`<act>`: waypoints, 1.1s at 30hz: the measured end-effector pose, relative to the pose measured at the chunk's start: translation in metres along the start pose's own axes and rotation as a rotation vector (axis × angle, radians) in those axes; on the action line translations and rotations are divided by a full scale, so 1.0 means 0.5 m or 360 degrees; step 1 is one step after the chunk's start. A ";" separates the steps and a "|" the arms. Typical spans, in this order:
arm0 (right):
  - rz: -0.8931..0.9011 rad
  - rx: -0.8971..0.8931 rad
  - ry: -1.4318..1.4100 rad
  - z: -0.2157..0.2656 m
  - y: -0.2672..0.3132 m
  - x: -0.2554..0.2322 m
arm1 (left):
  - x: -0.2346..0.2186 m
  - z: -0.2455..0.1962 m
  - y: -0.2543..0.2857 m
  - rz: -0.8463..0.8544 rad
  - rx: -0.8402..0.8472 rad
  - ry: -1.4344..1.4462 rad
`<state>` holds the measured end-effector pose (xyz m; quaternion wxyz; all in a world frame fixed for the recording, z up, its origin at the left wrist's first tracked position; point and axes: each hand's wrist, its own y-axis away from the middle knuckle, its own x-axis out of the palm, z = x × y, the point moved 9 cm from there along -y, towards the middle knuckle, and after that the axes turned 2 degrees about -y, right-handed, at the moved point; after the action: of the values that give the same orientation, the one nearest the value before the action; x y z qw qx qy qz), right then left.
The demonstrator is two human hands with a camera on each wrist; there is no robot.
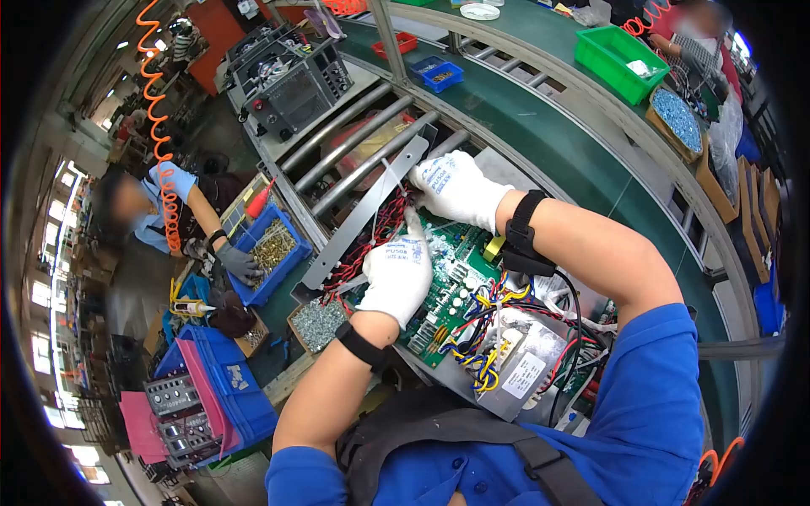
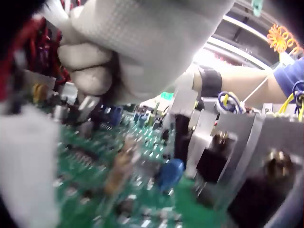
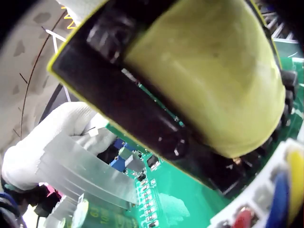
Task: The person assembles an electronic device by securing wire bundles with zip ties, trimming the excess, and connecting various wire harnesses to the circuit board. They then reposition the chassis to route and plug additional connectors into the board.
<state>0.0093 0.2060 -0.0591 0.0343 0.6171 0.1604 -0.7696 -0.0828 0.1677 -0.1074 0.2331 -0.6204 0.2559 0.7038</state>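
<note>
Under both gloved hands sits the green circuit board [image 1: 439, 287]. Left hand [image 1: 396, 274] rests on its near-left part, fingers curled by the red wire bundle [image 1: 371, 236]; grip unclear. Right hand [image 1: 456, 190] at the far edge, fingers bent onto those wires, hold unclear. Yellow transformer [image 3: 209, 80] just beside the right wrist.

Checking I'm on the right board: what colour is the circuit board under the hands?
Green; the circuit board shows best in the head view.
</note>
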 end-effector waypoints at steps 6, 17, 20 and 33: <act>0.0019 0.0211 0.0047 -0.020 -0.007 0.011 | 0.001 -0.015 0.044 0.0054 0.0161 0.0149; 0.0282 0.0679 -0.0400 -0.081 -0.005 0.009 | -0.139 -0.045 0.186 -0.0202 0.0556 0.0598; 0.0406 0.0559 -0.0676 -0.113 0.006 -0.005 | -0.173 0.003 0.242 -0.0328 0.0534 0.0803; 0.0946 0.0855 -0.1011 -0.177 0.165 0.038 | -0.116 0.182 0.366 -0.0236 -0.0163 0.1135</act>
<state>0.1086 0.1563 -0.1107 0.1389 0.3586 -0.2439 -0.8903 -0.2626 0.0871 -0.0279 0.1483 -0.8545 0.2397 0.4363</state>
